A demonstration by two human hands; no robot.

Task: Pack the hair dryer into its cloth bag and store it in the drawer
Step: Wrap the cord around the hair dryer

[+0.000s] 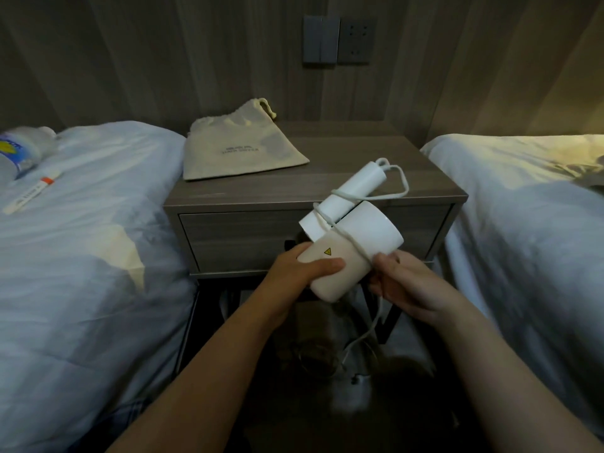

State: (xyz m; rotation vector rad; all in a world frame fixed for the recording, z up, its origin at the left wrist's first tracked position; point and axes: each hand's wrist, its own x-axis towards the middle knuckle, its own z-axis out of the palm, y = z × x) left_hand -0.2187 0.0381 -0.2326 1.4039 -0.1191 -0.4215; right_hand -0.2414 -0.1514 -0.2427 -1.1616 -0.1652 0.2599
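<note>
well, the cloth bag (240,148) lies flat on the tabletop (376,165) at 11 o'clock; the left hand (304,268) clasps the hair dryer (351,243) before the closed drawer (248,237), and the right hand (405,286) pinches its cord (351,241).

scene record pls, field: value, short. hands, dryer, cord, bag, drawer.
left hand: grips the hair dryer barrel from the left
right hand: holds the cord at the dryer's right side
hair dryer: white, handle folded, held in the air in front of the drawer
cord: partly wound around the handle and barrel, the rest hangs down toward the floor
cloth bag: flat on the nightstand, back left, untouched
drawer: shut
</note>
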